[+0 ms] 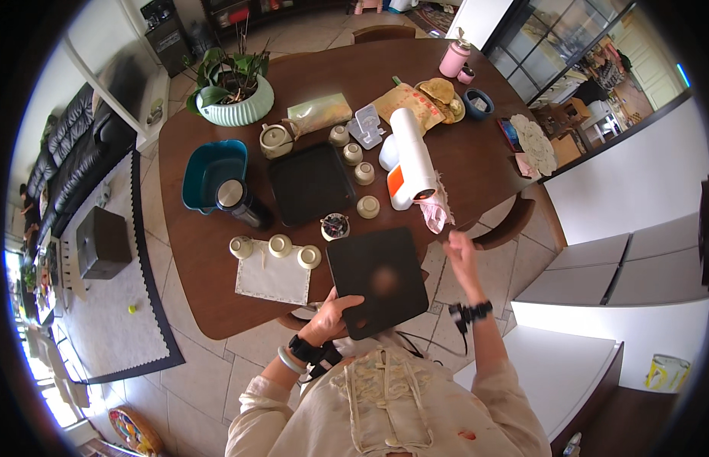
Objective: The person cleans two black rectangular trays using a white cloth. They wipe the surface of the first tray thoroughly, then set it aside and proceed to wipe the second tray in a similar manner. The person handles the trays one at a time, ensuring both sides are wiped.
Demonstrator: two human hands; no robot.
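My left hand (330, 317) grips the lower left edge of a flat black board (377, 285), thumb on top. The board is tilted off the table's front edge; it has a small hole near one corner and a blurred pale spot at its middle. My right hand (463, 256) hovers right of the board, fingers curled, below a pink cloth (436, 214) and apart from it. Beyond the board are a small pot with dark contents (335, 227) and a black tray (311, 183). Upturned cups (280, 245) stand along a white placemat (273, 281).
On the wooden table (217, 297) stand a teal basin (206, 171), a dark thermos (246, 208), a teapot (275, 140), several more cups (364, 173), a white-orange appliance (411, 163), a potted plant (237, 103), bread on a plate (440, 100) and a pink bottle (455, 57). A chair (508, 225) is at right.
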